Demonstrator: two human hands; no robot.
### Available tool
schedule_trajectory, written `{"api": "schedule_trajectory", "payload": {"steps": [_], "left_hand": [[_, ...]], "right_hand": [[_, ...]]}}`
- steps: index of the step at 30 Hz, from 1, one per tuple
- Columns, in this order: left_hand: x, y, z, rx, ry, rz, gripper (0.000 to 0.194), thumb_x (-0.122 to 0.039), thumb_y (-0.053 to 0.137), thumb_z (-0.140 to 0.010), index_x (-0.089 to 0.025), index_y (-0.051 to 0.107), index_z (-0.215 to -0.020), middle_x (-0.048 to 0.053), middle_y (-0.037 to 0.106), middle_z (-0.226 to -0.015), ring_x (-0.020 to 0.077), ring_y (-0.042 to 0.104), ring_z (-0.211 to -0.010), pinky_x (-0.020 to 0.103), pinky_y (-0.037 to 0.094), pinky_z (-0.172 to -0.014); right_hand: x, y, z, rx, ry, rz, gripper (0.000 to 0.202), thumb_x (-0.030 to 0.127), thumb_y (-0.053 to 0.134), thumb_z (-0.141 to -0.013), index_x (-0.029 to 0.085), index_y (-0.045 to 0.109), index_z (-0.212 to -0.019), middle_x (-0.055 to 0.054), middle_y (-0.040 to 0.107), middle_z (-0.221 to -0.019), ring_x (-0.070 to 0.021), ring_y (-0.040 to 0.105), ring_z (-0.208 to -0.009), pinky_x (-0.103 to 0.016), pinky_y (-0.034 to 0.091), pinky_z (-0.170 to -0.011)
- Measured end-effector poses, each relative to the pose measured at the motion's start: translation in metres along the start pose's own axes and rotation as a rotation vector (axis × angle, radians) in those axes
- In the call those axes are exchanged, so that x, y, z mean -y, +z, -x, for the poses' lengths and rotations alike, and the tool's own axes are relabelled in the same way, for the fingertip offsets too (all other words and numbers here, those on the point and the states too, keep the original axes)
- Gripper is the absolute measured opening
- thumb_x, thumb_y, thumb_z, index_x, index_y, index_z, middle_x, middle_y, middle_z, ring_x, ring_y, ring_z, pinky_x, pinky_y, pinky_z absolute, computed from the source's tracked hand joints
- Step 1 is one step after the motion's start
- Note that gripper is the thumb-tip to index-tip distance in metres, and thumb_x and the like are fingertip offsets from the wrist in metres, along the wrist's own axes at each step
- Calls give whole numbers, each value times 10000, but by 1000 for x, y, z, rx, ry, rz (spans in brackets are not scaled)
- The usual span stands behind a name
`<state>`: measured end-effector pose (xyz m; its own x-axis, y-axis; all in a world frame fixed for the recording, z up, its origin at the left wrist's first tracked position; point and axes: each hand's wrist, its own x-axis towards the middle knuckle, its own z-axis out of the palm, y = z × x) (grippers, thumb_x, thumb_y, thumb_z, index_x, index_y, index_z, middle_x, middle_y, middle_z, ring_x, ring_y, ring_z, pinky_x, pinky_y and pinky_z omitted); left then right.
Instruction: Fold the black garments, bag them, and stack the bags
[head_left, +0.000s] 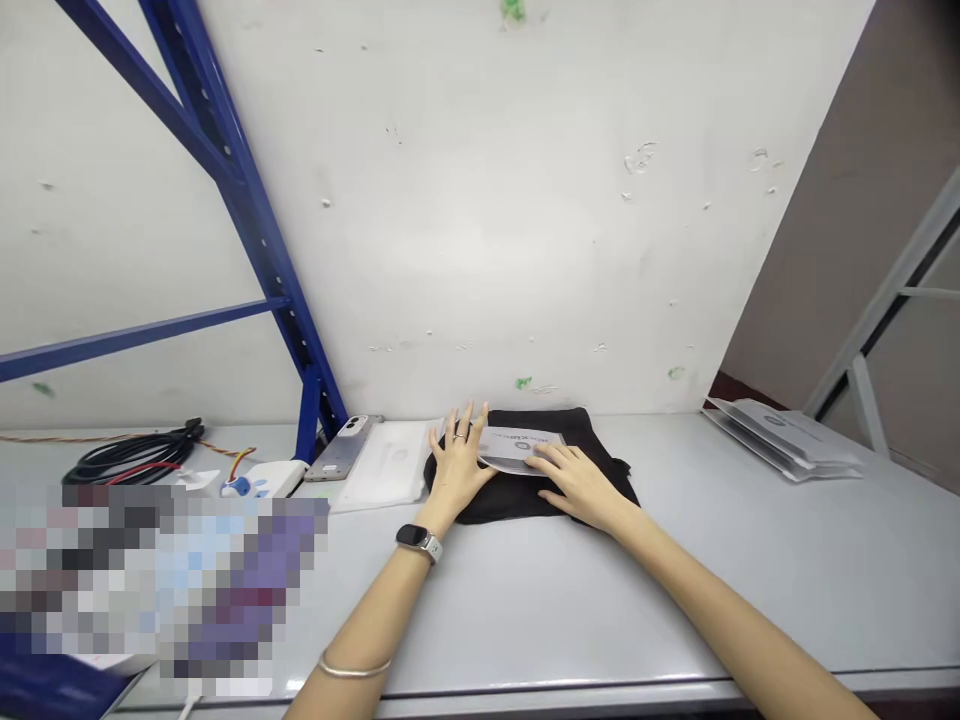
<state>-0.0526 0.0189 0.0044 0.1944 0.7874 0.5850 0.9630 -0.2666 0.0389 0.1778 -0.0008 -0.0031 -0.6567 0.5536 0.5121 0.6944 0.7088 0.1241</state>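
Observation:
A folded black cloth item [495,502], perhaps a garment, lies on the table with a white printed card or small bag [517,440] on top of it. My left hand [459,462] rests at the left edge of the cloth with its fingers spread, the thumb by the white piece's lower left corner. Across the right part of the white piece lies my right hand [581,485], fingers stretched out and touching it. Part of the print is covered by my right fingers. Left of the cloth is a clear-white plastic bag [390,465].
A phone [343,450] lies beside the plastic bag. Farther left are a white power strip [274,480] and coiled black cable [139,455]. A blue metal rack [262,240] stands against the white wall [510,220]. Several printed white bags [784,435] are stacked at the right.

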Motion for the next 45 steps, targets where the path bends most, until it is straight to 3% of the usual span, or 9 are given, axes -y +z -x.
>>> {"api": "schedule_trajectory", "payload": {"steps": [6, 11, 16, 20, 26, 30, 34, 39, 45], "left_hand": [[10, 1, -1, 165, 2, 47, 401, -211, 539, -835, -357, 608, -1202, 3, 318, -1511, 362, 170, -1406, 682, 83, -1073], [13, 4, 0, 182, -74, 42, 380, -206, 450, -869, -332, 627, -1182, 22, 376, -1481, 362, 180, -1400, 700, 57, -1063], [20, 6, 1, 113, -149, -5, 355, -207, 408, -889, -295, 656, -1127, 32, 417, -1453, 362, 207, -1379, 699, 77, -1051], [21, 0, -1, 58, -185, 15, 392, -177, 415, -872, -274, 610, -1197, 63, 422, -1447, 368, 233, -1362, 690, 121, -1033], [-12, -13, -1, 91, 261, 255, 348, -185, 493, -859, -360, 634, -1125, -25, 517, -1366, 257, 334, -1323, 539, 151, -1093], [-34, -9, 5, 90, 371, 335, 166, -334, 556, -884, -303, 690, -977, 14, 621, -1230, 264, 430, -1238, 533, 194, -1063], [-40, -4, 7, 55, 455, 290, 223, -304, 472, -938, -257, 683, -886, 18, 682, -1095, 247, 482, -1202, 526, 189, -1067], [-29, -4, -2, 11, 447, 193, 262, -182, 435, -922, -244, 661, -806, 9, 702, -1005, 244, 503, -1205, 539, 163, -1085], [6, -10, -10, 27, 306, 135, 242, -162, 472, -873, -241, 650, -730, 9, 682, -1070, 260, 438, -1252, 563, 132, -1084]], "right_hand": [[-18, -2, 9, 45, 177, 17, 205, 132, 548, -821, 214, 547, -1008, -61, 630, -995, -204, 595, -833, -309, 436, -695], [-21, -6, 9, 50, 266, -44, 96, 180, 567, -848, 221, 520, -774, 7, 617, -721, -154, 566, -618, -259, 357, -553], [-13, -7, 7, -24, 171, -173, 108, 195, 466, -935, 217, 555, -877, -5, 653, -803, -141, 608, -696, -240, 380, -587], [-8, -4, 6, -78, 125, -35, 267, 200, 375, -972, 186, 577, -799, -26, 626, -719, -137, 577, -625, -249, 334, -547], [-4, 5, 5, -151, 36, 96, 325, 158, 394, -949, 170, 572, -677, -11, 578, -600, -108, 519, -532, -262, 285, -536], [1, 14, 6, -206, -42, 96, 289, 137, 410, -931, 167, 609, -725, 9, 570, -560, -95, 501, -493, -270, 279, -535], [3, 16, 6, -220, -69, 107, 259, 121, 405, -931, 168, 643, -841, 21, 564, -551, -93, 493, -489, -273, 264, -523], [-2, 13, 3, -201, -29, 147, 318, 134, 406, -933, 176, 614, -696, 19, 534, -518, -92, 463, -469, -279, 256, -524], [-21, 11, 6, -181, 60, 188, 321, 153, 391, -947, 186, 662, -778, 9, 551, -547, -98, 467, -500, -283, 266, -544]]}}
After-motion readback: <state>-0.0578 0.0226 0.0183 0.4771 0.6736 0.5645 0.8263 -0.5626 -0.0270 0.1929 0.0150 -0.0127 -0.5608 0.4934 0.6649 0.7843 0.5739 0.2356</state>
